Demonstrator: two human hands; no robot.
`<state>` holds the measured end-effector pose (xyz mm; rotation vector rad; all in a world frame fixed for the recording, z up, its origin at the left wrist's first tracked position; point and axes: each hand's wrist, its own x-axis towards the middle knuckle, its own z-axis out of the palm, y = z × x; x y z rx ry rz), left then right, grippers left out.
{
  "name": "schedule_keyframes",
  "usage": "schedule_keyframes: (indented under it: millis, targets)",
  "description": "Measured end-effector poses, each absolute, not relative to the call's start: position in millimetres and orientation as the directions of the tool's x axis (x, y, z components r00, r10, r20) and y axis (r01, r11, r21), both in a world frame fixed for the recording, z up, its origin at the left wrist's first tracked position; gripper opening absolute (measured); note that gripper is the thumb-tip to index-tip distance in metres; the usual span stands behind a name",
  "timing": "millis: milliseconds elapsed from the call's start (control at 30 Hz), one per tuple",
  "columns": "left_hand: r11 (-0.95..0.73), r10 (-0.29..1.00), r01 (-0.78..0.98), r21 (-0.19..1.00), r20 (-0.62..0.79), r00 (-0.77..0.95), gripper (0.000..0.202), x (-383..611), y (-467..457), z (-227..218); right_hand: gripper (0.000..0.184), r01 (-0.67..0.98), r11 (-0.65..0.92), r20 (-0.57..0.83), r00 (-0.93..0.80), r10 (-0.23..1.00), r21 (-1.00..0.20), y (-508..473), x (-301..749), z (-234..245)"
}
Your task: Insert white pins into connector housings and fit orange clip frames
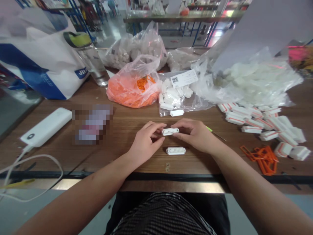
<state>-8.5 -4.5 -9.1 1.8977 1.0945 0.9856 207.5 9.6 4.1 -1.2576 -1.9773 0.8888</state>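
Bare forearms reach in from the bottom edge over a striped lap and meet at the middle of the surface (102,156). There the left hand (146,138) and right hand (195,133) share one small white connector (170,131), held just above the wood. The likeliest trouble, as I judge it, is a slip. The part is pinched only at its short ends by fingertips, so an uneven squeeze or twist could flick it out towards the near edge and onto the lap or floor. It could also drop onto the spare connector (176,150) lying flat just below the hands, and the two look alike enough to be mixed up. A sweep of the right wrist could catch the thin green-tipped tool (215,133) behind it, or push the orange clips (266,158) farther right. As for pose, both hands are nearly closed. The left thumb and forefinger nip the connector's left end with the other fingers curled under. The right hand arches palm-down over the right end, its fingertips on the part. Both wrists sit low, close to the surface.
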Motion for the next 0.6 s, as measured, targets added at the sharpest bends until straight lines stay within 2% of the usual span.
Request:
schedule_keyframes:
  millis: [133, 267, 367, 500, 600]
  targets:
    - [-0.298, 0.935, 0.356, 0.886, 0.196, 0.294, 0.039, -9, -2, -11, 0.017, 0.597, 0.266, 0.154, -0.233, 0.96, -0.756, 21, 209, -5]
    - [-0.308, 0.935, 0.385, 0.87, 0.202, 0.292, 0.034, -10, -2, -11, 0.019, 0.664, 0.331, 0.206, -0.263, 0.943, -0.67, 25, 204, -10]
    - [-0.316, 0.932, 0.39, 0.865, 0.206, 0.298, 0.028, -11, -4, -9, 0.025, 0.663, 0.347, 0.252, -0.239, 0.938, -0.663, 24, 205, -7]
    - [-0.341, 0.91, 0.403, 0.85, 0.19, 0.368, 0.023, -13, -7, -5, 0.022, 0.67, 0.324, 0.358, -0.092, 0.929, -0.668, 11, 223, 18]
    - [-0.406, 0.859, 0.413, 0.815, 0.187, 0.476, 0.028, -14, -11, 0, 0.018, 0.733, 0.303, 0.296, -0.144, 0.944, -0.61, -10, 245, 39]
